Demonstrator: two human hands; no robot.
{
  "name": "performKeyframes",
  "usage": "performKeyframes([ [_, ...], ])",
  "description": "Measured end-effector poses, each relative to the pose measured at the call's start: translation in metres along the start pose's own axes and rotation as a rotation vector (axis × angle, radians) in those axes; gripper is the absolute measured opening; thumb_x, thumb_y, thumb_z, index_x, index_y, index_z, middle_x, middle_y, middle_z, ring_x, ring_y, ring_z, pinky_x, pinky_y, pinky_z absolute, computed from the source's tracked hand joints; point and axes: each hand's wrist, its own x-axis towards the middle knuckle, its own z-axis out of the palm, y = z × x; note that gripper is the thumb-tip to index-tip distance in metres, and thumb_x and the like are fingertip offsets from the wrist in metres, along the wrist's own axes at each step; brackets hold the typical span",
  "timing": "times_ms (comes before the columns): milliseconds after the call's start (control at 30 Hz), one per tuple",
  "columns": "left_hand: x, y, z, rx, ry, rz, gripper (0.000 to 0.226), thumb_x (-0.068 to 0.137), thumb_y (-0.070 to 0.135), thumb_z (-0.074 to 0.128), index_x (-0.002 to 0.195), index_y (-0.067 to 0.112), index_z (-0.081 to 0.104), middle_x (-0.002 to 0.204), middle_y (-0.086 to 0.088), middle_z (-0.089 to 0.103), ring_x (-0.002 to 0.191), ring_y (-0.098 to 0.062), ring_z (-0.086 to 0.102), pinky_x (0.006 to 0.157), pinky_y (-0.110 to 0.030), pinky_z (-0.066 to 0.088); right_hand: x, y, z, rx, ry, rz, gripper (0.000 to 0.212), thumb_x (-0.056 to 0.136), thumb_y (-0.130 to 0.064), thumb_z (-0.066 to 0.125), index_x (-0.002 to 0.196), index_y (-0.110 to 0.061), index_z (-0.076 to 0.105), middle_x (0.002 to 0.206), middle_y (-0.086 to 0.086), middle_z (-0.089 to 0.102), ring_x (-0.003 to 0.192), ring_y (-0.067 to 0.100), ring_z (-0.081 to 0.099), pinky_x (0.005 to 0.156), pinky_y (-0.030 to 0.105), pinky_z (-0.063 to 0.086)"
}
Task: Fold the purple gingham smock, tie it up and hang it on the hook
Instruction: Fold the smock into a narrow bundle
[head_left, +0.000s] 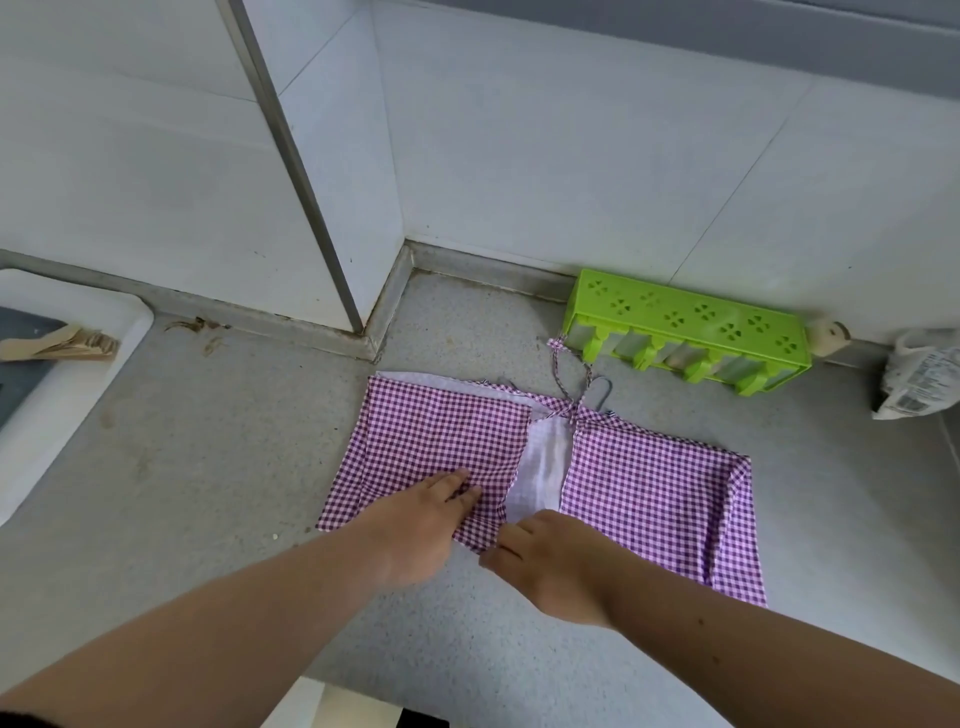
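We look down on a grey speckled tabletop (208, 467) that meets white tiled walls. The purple gingham smock (649, 493) lies flat on it, both sides folded inward so a strip of pale lining shows between them, its tied strings (569, 387) trailing toward the wall. Behind it a green rack (685, 322) stands against the wall, with a crumpled white bag (919, 376) off to its right. Our left hand (421, 525) rests flat and open on the left flap, fingers spread, gripping nothing. Our right hand (545, 561) is curled at the flap's near corner, fingertips pinching the fabric edge.
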Motion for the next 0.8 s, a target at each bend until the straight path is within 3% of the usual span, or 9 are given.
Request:
performKeyframes([
  [167, -0.004, -0.001, 0.002, -0.038, -0.033, -0.022, 0.071, 0.108, 0.036, 0.043, 0.168, 0.033, 0.005, 0.177, -0.004, -0.011, 0.163, -0.027, -0.003, 0.132, -0.049, 0.011, -0.012, 0.000, 0.010, -0.100, -0.182, 0.059, 0.013, 0.090, -0.028, 0.074, 0.098, -0.018, 0.071, 0.084, -0.001, 0.065, 0.071, 0.016, 0.056, 0.067, 0.032, 0.054],
  [267, -0.009, -0.006, 0.004, -0.008, -0.088, -0.005, 0.078, 0.103, 0.059, 0.039, 0.166, 0.042, -0.002, 0.175, 0.002, -0.022, 0.162, -0.024, -0.014, 0.131, -0.053, 0.003, -0.017, 0.001, 0.003, 0.015, -0.083, 0.206, 0.019, 0.097, -0.033, 0.059, 0.110, -0.025, 0.069, 0.098, -0.005, 0.066, 0.084, 0.015, 0.059, 0.078, 0.036, 0.056],
  [367, -0.015, -0.016, 0.003, -0.015, -0.084, -0.040, 0.085, 0.095, 0.079, 0.032, 0.166, 0.045, -0.002, 0.175, 0.005, -0.023, 0.162, -0.023, -0.016, 0.127, -0.052, -0.008, -0.017, 0.007, -0.006, 0.178, 0.048, 0.552, 0.034, 0.101, -0.040, 0.046, 0.132, -0.036, 0.057, 0.132, -0.008, 0.058, 0.119, 0.015, 0.056, 0.105, 0.042, 0.048],
  [467, -0.016, -0.029, 0.007, -0.136, 0.033, -0.299, 0.085, 0.095, 0.077, 0.040, 0.166, 0.044, 0.007, 0.177, 0.002, -0.012, 0.162, -0.030, -0.007, 0.129, -0.053, 0.000, -0.018, 0.016, 0.004, 0.324, -0.056, 0.862, 0.057, 0.099, -0.060, 0.044, 0.152, -0.047, 0.029, 0.166, -0.004, 0.025, 0.153, 0.022, 0.025, 0.123, 0.052, 0.027],
  [533, -0.017, -0.040, 0.016, -0.259, 0.089, -0.558, 0.092, 0.093, 0.076, 0.048, 0.167, 0.042, 0.006, 0.176, -0.004, -0.006, 0.162, -0.034, -0.001, 0.131, -0.053, 0.008, -0.019, 0.014, 0.021, 0.324, -0.209, 0.860, 0.078, 0.095, -0.075, 0.035, 0.160, -0.044, 0.004, 0.173, 0.002, -0.003, 0.159, 0.028, 0.000, 0.126, 0.058, 0.011],
  [600, -0.019, -0.050, 0.025, -0.456, 0.135, -0.802, 0.105, 0.087, 0.077, 0.058, 0.166, 0.036, 0.002, 0.174, -0.010, -0.001, 0.161, -0.037, 0.005, 0.130, -0.053, 0.016, -0.020, 0.009, 0.034, 0.266, -0.272, 0.838, 0.089, 0.092, -0.080, 0.028, 0.160, -0.040, -0.012, 0.171, 0.006, -0.020, 0.158, 0.031, -0.015, 0.125, 0.061, 0.002],
  [700, -0.027, -0.060, 0.035, -0.710, 0.243, -1.048, 0.116, 0.077, 0.076, 0.072, 0.163, 0.024, 0.015, 0.165, -0.015, 0.021, 0.153, -0.039, 0.025, 0.123, -0.054, 0.033, -0.016, 0.008, 0.037, 0.266, -0.273, 0.834, 0.092, 0.093, -0.079, 0.030, 0.160, -0.037, -0.016, 0.169, 0.006, -0.026, 0.157, 0.033, -0.018, 0.125, 0.061, -0.001],
  [800, -0.026, -0.070, 0.048, -0.903, 0.269, -1.108, 0.121, 0.064, 0.080, 0.075, 0.158, 0.017, 0.032, 0.153, -0.016, 0.044, 0.139, -0.039, 0.048, 0.113, -0.056, 0.046, -0.008, 0.006, 0.033, 0.290, -0.275, 0.802, 0.091, 0.095, -0.077, 0.032, 0.161, -0.037, -0.016, 0.169, 0.005, -0.027, 0.156, 0.030, -0.021, 0.126, 0.059, -0.001],
])
